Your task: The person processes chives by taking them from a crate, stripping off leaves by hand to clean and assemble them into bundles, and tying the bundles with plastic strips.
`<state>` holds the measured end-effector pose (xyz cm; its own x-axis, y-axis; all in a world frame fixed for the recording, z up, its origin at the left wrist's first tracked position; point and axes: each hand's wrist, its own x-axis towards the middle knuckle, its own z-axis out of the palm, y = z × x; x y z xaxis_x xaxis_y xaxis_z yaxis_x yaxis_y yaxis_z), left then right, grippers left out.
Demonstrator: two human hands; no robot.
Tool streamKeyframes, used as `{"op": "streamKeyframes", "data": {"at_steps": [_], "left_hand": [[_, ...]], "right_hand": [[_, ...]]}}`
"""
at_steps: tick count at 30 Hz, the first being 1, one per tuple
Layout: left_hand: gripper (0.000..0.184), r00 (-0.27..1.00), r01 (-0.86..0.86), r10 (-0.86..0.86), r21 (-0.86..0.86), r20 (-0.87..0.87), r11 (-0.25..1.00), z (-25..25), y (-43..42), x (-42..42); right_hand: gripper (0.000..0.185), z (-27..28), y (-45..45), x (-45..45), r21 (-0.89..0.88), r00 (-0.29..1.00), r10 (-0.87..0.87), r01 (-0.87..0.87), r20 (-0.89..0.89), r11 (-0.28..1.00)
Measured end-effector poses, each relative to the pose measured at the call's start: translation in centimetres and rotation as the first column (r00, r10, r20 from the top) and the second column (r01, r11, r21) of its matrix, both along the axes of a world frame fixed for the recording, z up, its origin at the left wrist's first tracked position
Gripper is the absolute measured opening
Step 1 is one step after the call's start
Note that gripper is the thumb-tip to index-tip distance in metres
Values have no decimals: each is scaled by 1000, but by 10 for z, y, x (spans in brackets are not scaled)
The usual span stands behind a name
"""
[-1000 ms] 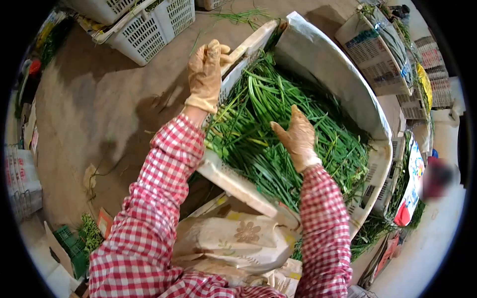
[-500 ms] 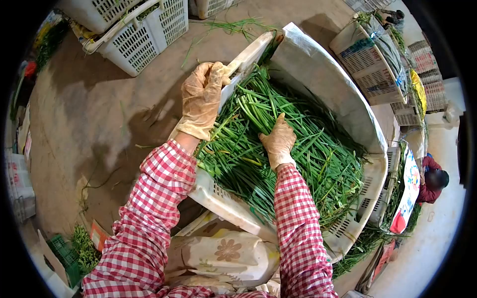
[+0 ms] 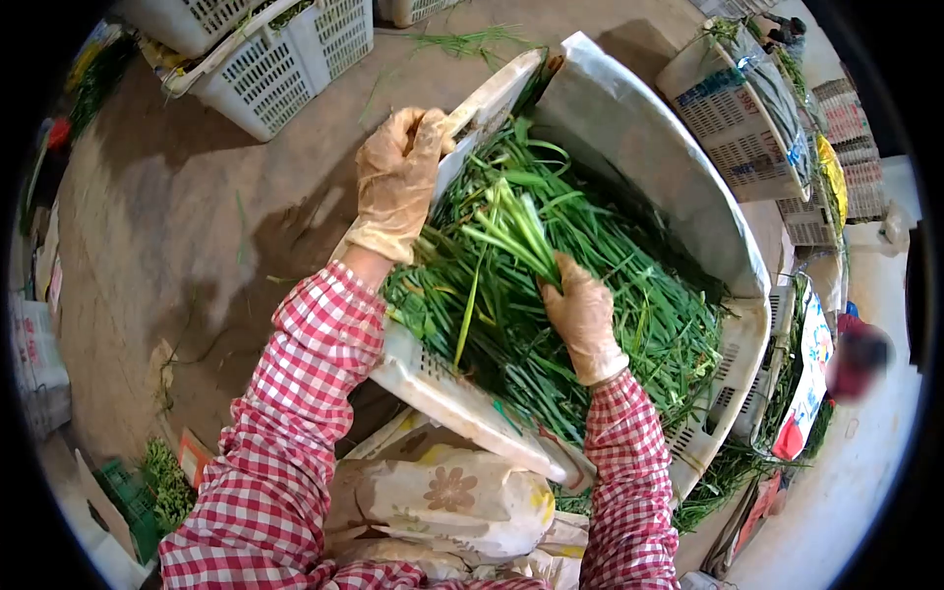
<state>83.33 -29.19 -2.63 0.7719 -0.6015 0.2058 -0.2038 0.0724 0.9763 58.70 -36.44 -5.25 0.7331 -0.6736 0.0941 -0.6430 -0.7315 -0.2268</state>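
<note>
My left hand [image 3: 401,182], in a tan, stained glove, is closed on the upper left rim of a white plastic crate [image 3: 442,401]. The crate stands tilted and holds a heap of loose chives [image 3: 639,295], long green leaves with pale stalk ends. My right hand [image 3: 587,320], gloved the same way, grips a small bunch of chives [image 3: 516,228] above the heap, pale ends pointing up and left. A whitish sheet [image 3: 659,133] lines the crate's far side.
White slatted crates [image 3: 280,74] stand at upper left, and another crate [image 3: 728,128] with greens at upper right. A person [image 3: 858,359] is at the far right. Green scraps [image 3: 472,41] lie on the brown floor [image 3: 147,226]. A flower-patterned cloth [image 3: 447,492] is close below me.
My right hand has closed on a bunch of chives and lifted it, shifting slightly right and down. My left hand still grips the crate rim.
</note>
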Motion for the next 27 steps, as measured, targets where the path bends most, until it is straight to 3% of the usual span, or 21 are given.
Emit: {"op": "streamKeyframes", "data": {"at_steps": [1,2,4,5,6,8,9,10,12,14,15,16,18,20,22,24,26,27], "left_hand": [[28,998,-32,35,69,-43,997,14,3,-6],[35,997,-49,50,-4,56,999,-2,-2,1],[36,997,-53,54,-28,46,998,0,-3,-2],[35,994,-85,84,8,75,996,2,-3,-3],[33,998,-53,55,-42,31,998,-4,-4,-1],[25,999,-27,25,52,36,998,4,-1,-3],[25,999,-25,24,47,37,999,5,-1,-4],[24,999,-29,27,55,32,998,6,-1,-4],[23,999,-32,30,65,29,997,3,-1,-3],[23,1000,-22,22,-20,0,1000,-4,-3,-2],[23,1000,-3,3,22,19,1000,2,-1,-2],[23,1000,-2,2,18,16,1000,2,0,-3],[23,1000,-12,12,11,-25,1000,4,-1,-2],[23,998,-20,15,82,67,996,7,1,-1],[23,999,-20,18,54,26,998,4,0,-2],[23,999,-15,13,33,45,999,1,-3,1],[23,999,-7,7,12,54,1000,-3,-1,-2],[23,999,-18,16,48,37,999,0,-1,-2]], "right_hand": [[31,1,-2,4,225,989,-133,117,58,967],[29,-1,-8,9,56,968,-75,63,240,996],[29,13,-15,14,114,955,-110,81,276,990],[33,23,-10,15,189,985,-67,36,161,981],[33,32,1,20,465,989,-144,148,-43,873],[38,7,20,17,528,998,61,-53,3,847],[67,-18,24,19,506,985,160,-173,70,845],[103,-21,35,26,178,950,244,-210,-193,961],[127,-29,45,37,287,888,176,-52,-424,956],[134,-37,58,30,288,850,218,-82,-480,954],[133,-41,64,25,284,863,246,-125,-441,951],[129,-24,69,29,486,831,301,-43,-467,873],[121,-47,90,15,394,846,284,-97,-452,914],[113,-51,92,14,336,855,278,-132,-438,933],[110,-59,89,19,-71,872,161,-217,-463,974],[111,-62,86,26,-55,909,92,-124,-406,991],[110,-55,85,26,245,890,105,7,-443,970],[109,-42,87,28,312,830,136,48,-541,949]]}}
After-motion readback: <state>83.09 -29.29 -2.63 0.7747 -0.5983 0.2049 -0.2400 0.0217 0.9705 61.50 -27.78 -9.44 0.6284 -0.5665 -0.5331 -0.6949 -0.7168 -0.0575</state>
